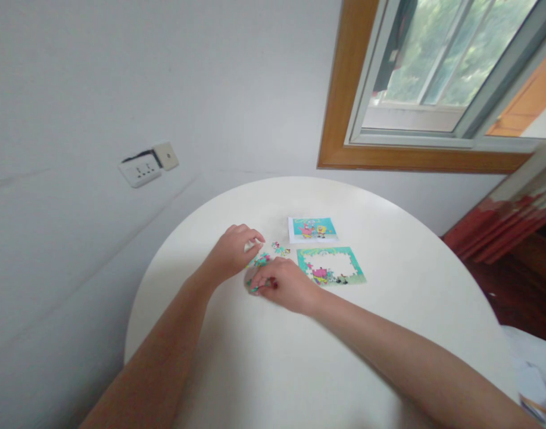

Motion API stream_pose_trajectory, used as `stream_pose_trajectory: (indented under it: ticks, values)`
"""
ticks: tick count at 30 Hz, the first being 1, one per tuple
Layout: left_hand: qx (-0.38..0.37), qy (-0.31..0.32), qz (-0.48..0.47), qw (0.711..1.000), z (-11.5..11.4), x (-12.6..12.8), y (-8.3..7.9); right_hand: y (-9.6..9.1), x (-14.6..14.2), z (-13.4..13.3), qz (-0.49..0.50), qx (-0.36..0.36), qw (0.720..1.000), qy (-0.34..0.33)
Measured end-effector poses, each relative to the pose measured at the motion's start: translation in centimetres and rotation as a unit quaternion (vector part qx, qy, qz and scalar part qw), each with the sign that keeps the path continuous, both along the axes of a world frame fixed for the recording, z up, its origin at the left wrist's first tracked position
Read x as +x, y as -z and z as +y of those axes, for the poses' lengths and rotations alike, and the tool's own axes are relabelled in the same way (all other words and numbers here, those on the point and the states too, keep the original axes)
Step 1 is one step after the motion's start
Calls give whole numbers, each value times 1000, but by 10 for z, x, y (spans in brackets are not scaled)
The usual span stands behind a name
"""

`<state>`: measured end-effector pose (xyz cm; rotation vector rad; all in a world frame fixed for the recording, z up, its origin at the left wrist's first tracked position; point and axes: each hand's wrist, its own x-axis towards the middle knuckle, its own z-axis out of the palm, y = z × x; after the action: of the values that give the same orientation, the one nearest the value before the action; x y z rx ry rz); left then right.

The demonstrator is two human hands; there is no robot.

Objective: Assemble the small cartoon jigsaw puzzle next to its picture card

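My left hand (232, 253) hovers beside the loose jigsaw pieces (261, 260), its thumb and fingers curved with a small gap at the tips and nothing visible between them. Just right of it, my right hand (287, 285) bends over the near side of the pile, fingertips closed on a small greenish puzzle piece (255, 289). More loose pieces (280, 249) lie beyond the right hand. A partly assembled cartoon puzzle (355, 268) lies to the right, its border joined along with some pink and green pieces at the bottom; its middle is white.
Behind the puzzle lies a reference picture (315, 229) showing a pink and a yellow cartoon figure. Everything rests on a round white table (380, 333) against a white wall with a socket (143, 170). A wood-framed window (333, 119) and red-and-beige curtain (500, 208) are to the right.
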<state>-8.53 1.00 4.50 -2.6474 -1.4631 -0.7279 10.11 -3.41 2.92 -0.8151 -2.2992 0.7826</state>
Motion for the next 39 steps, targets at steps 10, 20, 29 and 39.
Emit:
stream_pose_trajectory:
  ticks: [10,20,29,39]
  values:
    - [-6,44,-11,999,-4,17,6,-14,160,33,31,-181,961,209]
    - [-13,84,-44,995,-16,58,18,10,195,23,-7,-115,966,233]
    - [-11,99,-36,994,-8,60,28,12,201,29,10,-99,982,159]
    - [-12,93,-26,995,-3,56,30,13,202,32,-22,-36,991,130]
